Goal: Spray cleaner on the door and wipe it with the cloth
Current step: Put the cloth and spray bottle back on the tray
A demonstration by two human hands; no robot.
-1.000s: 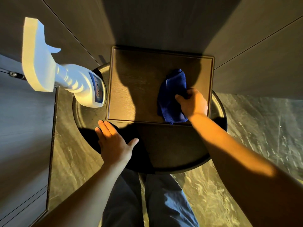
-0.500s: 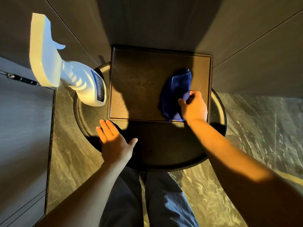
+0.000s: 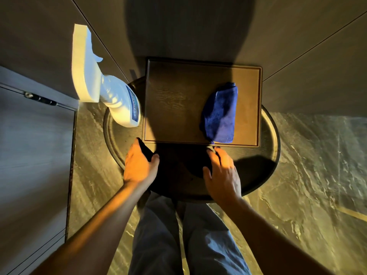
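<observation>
Marbled stone floor (image 3: 309, 175) runs under everything we see, lit warm on the right. Grey wall panels (image 3: 198, 26) rise ahead of us, and at the left a door (image 3: 33, 145) stands with a hinge (image 3: 39, 98) near its top corner. Our legs, in blue trousers (image 3: 178, 241), show at the bottom.

We are standing at a round dark table (image 3: 272, 155). On it sits a rectangular wooden tray (image 3: 176, 102), its far edge against the wall. Our two bare forearms reach over the table's near rim.

On the table, just left of the tray, stands a white spray bottle (image 3: 119, 104) with a blue label, its trigger head leaning out toward the door. A blue cloth (image 3: 220, 114) lies bunched on the right side of the tray, its lower tip at the tray's near edge.

Our left hand (image 3: 139, 165) rests palm down on the table, fingers loosely together and thumb apart, near the tray's near left corner, holding nothing. Our right hand (image 3: 224, 173) lies palm down too, fingers loosely spread and empty, just below the cloth and not touching it.
</observation>
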